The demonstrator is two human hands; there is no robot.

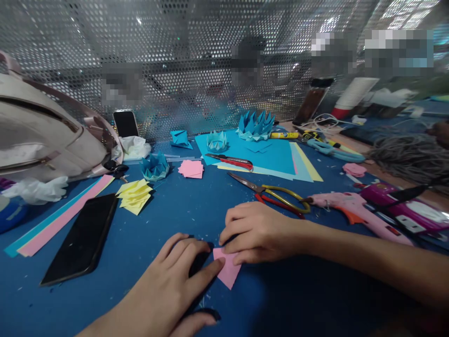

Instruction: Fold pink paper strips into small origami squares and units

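A small pink paper square lies on the blue table close to me. My left hand lies flat beside it, its index fingertip pressing the paper's left edge. My right hand rests curled over the paper's top right part, fingers pressing down and thumb along its edge. Most of the paper is hidden under the right hand.
A black phone lies at left beside pink and blue strips. Behind it are yellow squares, pink squares and blue folded paper flowers. Scissors, a red cutter and a pink glue gun lie right; a bag stands left.
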